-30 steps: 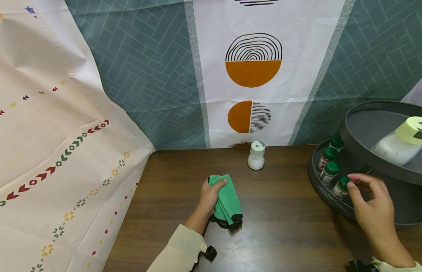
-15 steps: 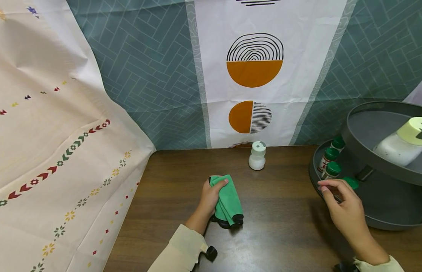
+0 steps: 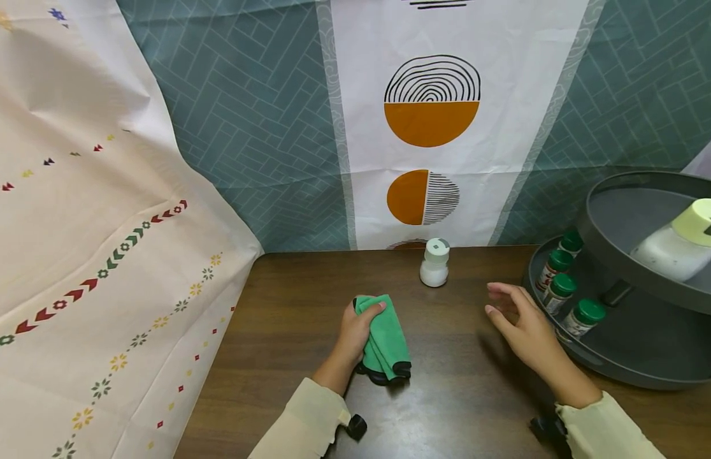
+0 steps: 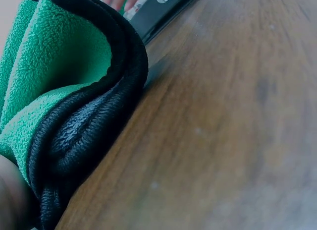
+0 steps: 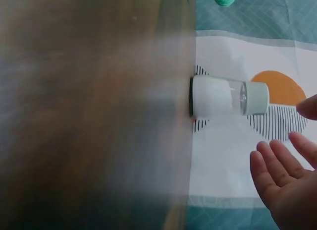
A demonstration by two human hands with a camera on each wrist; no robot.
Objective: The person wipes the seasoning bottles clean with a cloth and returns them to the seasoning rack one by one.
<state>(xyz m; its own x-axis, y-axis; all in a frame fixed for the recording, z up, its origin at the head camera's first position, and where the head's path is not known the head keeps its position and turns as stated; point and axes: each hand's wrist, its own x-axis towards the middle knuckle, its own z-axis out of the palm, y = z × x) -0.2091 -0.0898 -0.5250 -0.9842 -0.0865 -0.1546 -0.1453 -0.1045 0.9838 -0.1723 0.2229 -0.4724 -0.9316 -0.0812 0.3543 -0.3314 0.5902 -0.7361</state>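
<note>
My left hand grips a folded green cloth with black edging, thumb on top, just above the wooden table. In the left wrist view the folded cloth fills the upper left, its dark border curving over the wood. My right hand hovers over the table left of the rack, fingers loosely bent and holding nothing. Beyond it, near the table's back edge, stands a small white shaker bottle with a pale cap. The right wrist view has this bottle in front of the spread fingers, apart from them.
A grey two-tier round rack stands at the right. Its lower tier holds several green-capped jars along the near-left rim. On the upper tier a white bottle with a yellow-green cap lies tilted. Patterned fabric hangs behind the table.
My right hand has moved left, away from the jars on the rack, and out over the table toward the shaker bottle. The left hand keeps its grip on the cloth.
</note>
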